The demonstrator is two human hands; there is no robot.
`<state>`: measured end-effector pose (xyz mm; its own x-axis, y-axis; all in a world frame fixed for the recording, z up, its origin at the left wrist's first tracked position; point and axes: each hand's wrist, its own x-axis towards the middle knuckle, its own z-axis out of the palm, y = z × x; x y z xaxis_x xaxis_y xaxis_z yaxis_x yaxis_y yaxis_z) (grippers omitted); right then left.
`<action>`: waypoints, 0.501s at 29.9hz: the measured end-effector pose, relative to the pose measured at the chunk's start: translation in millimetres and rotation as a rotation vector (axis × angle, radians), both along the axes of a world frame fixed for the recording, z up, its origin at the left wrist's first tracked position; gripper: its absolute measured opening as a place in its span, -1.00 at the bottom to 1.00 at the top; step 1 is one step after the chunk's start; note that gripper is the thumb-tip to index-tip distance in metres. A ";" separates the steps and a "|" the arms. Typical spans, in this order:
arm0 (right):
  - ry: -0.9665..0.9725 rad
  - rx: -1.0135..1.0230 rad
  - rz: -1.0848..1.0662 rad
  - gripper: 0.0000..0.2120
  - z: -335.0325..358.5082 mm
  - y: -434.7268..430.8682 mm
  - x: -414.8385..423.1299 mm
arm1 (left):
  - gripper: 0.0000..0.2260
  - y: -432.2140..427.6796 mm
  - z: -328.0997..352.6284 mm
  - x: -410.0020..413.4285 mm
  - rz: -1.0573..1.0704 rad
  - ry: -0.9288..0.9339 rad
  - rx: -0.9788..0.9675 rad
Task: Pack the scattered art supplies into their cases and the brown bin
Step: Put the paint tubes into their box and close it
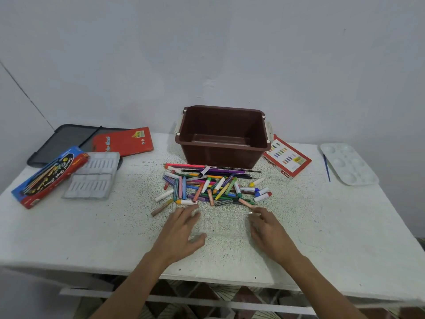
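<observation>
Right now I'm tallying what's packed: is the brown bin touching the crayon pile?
Apart. The head view shows bare speckled table between the brown bin base and the crayon pile.

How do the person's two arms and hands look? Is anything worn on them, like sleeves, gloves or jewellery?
Both forearms are bare up to the bottom edge of the picture: no sleeves show. The left hand and the right hand wear no gloves, and no rings, watch or bracelet can be seen on the fingers or wrists.
</observation>
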<state>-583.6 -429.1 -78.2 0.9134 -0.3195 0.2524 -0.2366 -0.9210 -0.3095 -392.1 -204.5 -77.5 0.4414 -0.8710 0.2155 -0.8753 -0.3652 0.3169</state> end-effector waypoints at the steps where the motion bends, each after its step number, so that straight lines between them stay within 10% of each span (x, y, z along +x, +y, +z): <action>1: -0.010 -0.016 -0.002 -0.80 -0.2 0.3 -0.4 | -0.45 -0.7 0.3 0.4 0.006 -0.021 0.008; 15: 0.043 -0.067 0.007 -0.90 5.5 -1.6 3.0 | -0.56 -14.4 -2.0 -10.0 -0.141 -0.037 0.008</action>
